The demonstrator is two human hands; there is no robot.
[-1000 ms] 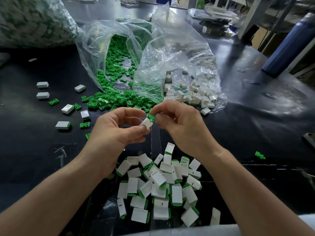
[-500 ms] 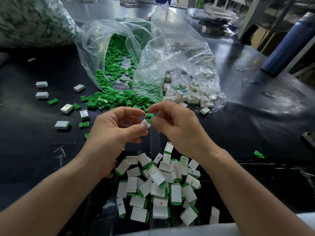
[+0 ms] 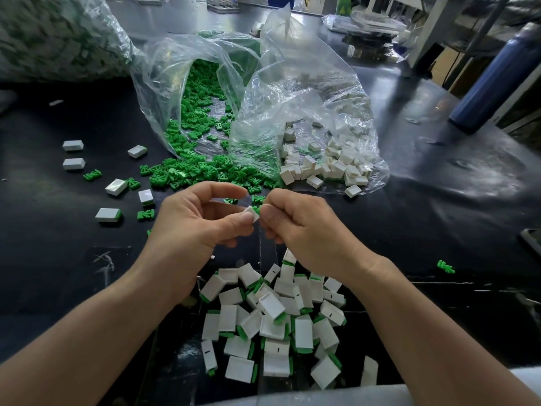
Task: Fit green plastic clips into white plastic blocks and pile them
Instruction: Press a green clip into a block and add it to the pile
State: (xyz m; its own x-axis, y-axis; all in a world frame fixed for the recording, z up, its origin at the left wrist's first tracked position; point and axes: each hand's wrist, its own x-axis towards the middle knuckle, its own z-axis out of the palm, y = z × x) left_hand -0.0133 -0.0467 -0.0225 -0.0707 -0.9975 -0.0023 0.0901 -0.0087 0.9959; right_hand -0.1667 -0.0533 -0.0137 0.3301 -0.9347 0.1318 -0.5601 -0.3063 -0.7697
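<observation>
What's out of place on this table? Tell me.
A lone clip lies far right, by itself. Loose blocks and loose clips are scattered at left, apart from the finished pile.

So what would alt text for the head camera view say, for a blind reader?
A person's left hand pinches a white block while the right hand pinches a green clip at its end, above a black table. A pile of finished blocks lies near the person; beyond, a bag of green clips and a bag of white blocks lie open.
</observation>
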